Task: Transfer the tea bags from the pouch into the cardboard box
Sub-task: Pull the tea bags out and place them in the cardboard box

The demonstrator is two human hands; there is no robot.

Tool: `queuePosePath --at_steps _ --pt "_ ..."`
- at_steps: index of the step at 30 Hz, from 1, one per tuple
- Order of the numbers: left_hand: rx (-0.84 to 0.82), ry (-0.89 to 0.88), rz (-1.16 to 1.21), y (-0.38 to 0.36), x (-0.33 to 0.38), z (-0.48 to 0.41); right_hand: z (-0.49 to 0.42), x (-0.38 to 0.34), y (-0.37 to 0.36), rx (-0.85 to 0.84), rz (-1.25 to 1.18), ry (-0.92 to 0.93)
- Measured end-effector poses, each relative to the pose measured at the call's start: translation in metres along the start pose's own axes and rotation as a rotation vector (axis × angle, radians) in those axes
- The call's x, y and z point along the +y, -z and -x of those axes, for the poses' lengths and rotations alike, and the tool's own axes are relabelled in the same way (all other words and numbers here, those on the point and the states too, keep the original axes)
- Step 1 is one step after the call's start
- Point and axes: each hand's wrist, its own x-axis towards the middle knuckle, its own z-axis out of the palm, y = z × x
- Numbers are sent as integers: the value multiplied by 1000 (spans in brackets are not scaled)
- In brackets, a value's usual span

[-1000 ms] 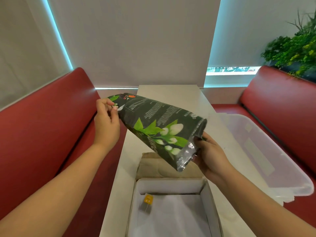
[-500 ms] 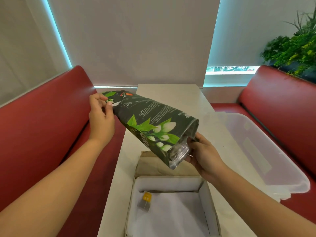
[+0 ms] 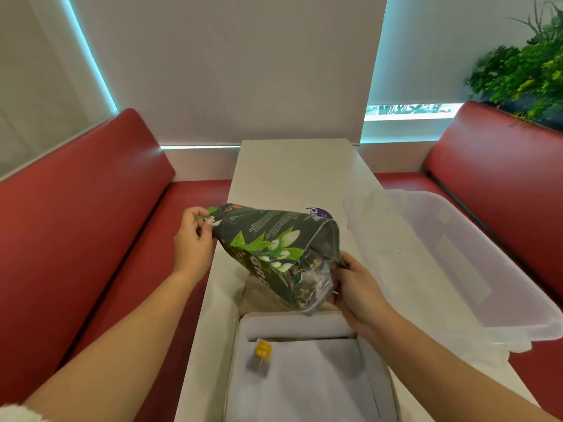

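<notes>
Holding one dark green pouch (image 3: 274, 248) tilted over the bench (image 3: 292, 172), I have my left hand (image 3: 193, 239) pinched on its sealed bottom corner and my right hand (image 3: 355, 284) clamped on its open clear mouth, which points down above one white-lined cardboard box (image 3: 377, 376). Inside the box lies one tea bag (image 3: 259, 359) with a yellow tag. Many more tea bags show through the mouth, too crowded to count. One clear plastic bin (image 3: 457, 269) sits to my right

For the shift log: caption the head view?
Both hands tilt the open tea pouch over the cardboard box holding one tea bag.
</notes>
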Motion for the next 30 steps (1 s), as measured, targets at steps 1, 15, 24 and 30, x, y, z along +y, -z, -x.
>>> queuePosePath --at_steps 1,15,24,30 --pt "-9 16 -12 -4 -6 1 -2 3 0 12 2 -3" --pt "-386 348 -745 -5 -26 -1 -28 28 0 202 44 -104" --pt "-680 -524 -823 -8 119 63 -27 11 -13 234 55 -144" --pt "-527 -576 -632 -10 129 33 -17 2 -19 227 383 212"
